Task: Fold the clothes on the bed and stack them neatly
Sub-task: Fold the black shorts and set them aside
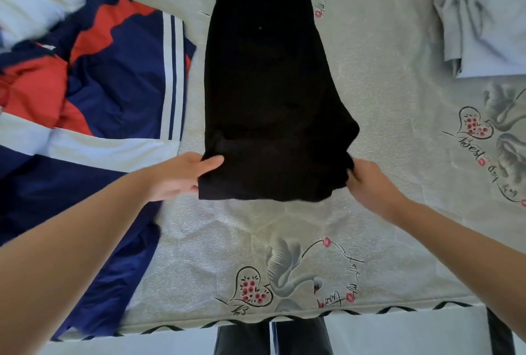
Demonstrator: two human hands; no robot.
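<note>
Head view: black garment (273,93), folded lengthwise, lies mid-bed on the printed sheet (384,155). Left hand (178,177) pinches its near left corner, thumb on top; right hand (370,184) grips the near right corner, fingers curled into the cloth. Pale grey garment (484,19) lies crumpled at far right, navy-red-white jacket (108,76) unfolded at left. Judged early: no stack visible.
</note>
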